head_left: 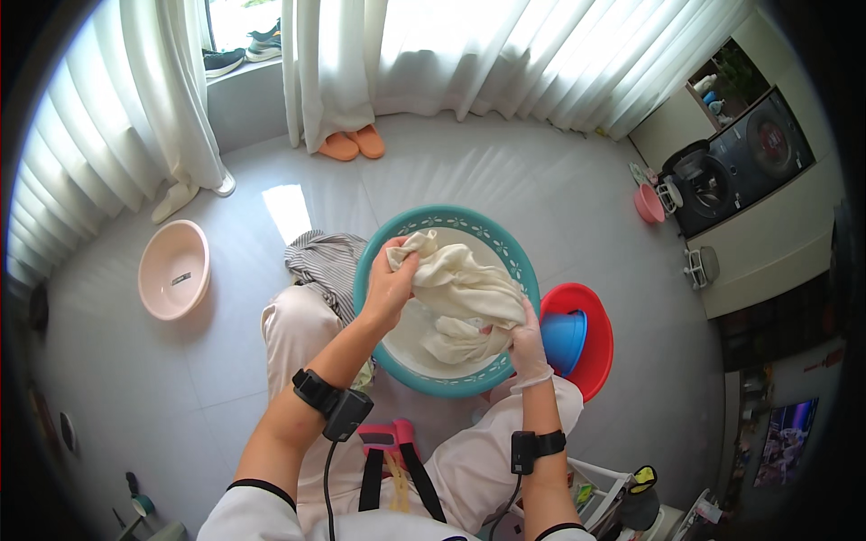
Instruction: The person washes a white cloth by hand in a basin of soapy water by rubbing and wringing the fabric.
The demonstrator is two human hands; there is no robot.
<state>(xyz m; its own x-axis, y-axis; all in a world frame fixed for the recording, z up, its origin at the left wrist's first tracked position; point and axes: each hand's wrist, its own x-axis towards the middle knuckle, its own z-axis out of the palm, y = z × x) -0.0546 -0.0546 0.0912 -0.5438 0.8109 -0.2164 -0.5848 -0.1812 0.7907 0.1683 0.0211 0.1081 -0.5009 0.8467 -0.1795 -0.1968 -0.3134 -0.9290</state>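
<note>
Cloth (465,278) is gripped by the left hand (390,287) and gloved right hand (526,343), over the basin (435,215) beneath them. Grey tiled floor (239,361) is seen around it; beyond the hands, white curtains (433,63) are hung.

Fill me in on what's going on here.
Someone is holding up a cream cloth over a wide teal basin. The left hand grips its upper end; the right hand, in what looks like a thin clear glove, grips its other end. More cream cloth shows lower, within the basin. A striped cloth lies at its left; at its right, a red basin holds a blue container.
</note>
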